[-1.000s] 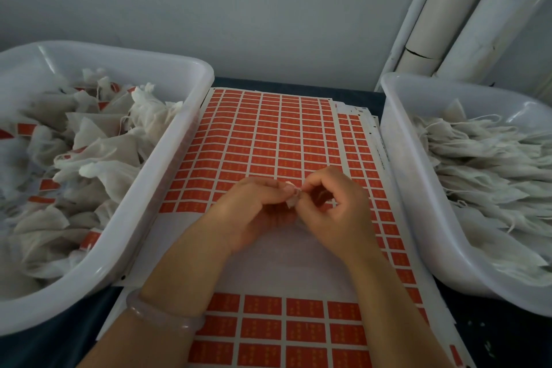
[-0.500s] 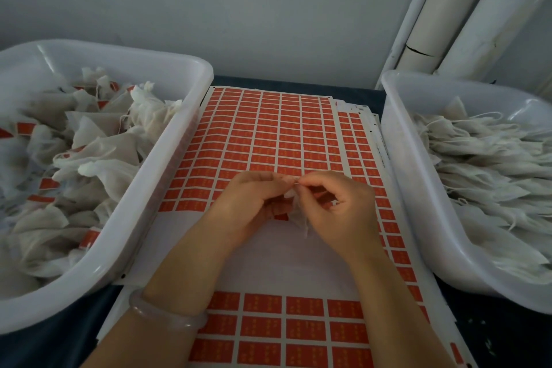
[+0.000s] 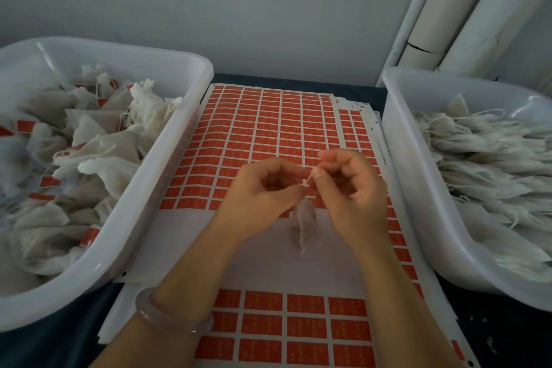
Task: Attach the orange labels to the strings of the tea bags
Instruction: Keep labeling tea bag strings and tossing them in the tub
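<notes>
left hand (image 3: 263,191): pinching string over label sheet (image 3: 268,128)
right hand (image 3: 349,188): pinching orange label (image 3: 309,179)
tea bag (image 3: 303,219): dangling blurred between hands

Two hands are in view, the left hand (image 3: 263,188) and the right hand (image 3: 352,188), with one bracelet (image 3: 173,318) on the left wrist and one tea bag (image 3: 303,218) hanging between the fingertips. Two white tubs stand on the table: the left tub (image 3: 167,140) holds a heap of labelled bags too tangled to count, and the right tub (image 3: 400,158) holds a heap of unlabelled bags, likewise past counting. The top label sheet (image 3: 268,128) shows seven columns of orange labels in its upper block and four columns in the near block; at least one more sheet (image 3: 355,125) peeks out beneath, and at least two white pipes (image 3: 448,9) rise in the corner.
</notes>
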